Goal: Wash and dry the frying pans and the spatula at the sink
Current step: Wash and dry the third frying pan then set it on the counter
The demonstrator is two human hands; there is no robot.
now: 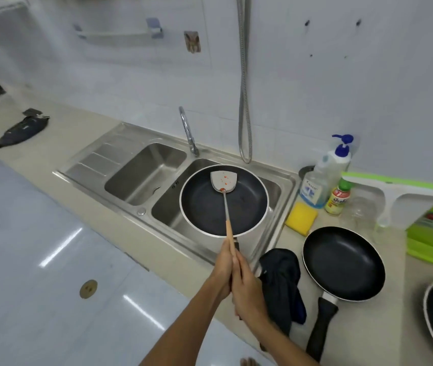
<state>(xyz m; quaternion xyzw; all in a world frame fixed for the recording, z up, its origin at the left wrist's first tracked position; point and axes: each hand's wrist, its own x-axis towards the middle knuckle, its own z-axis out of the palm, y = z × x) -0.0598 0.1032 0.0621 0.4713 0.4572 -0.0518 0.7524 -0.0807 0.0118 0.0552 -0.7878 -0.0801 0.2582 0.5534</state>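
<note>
Over right basin of sink (96,159): large frying pan (204,207), held up. Red-speckled spatula (223,182) lay inside it. left hand (223,268) gripped spatula's wooden handle; right hand (248,291) curled round pan handle. second frying pan (343,262) sat on worktop (373,334), dark cloth (281,281) beside it.

A home kitchen: a steel double sink (141,165) set in a beige counter (59,151), tiled wall (368,88), dish-soap bottle (335,161).
</note>
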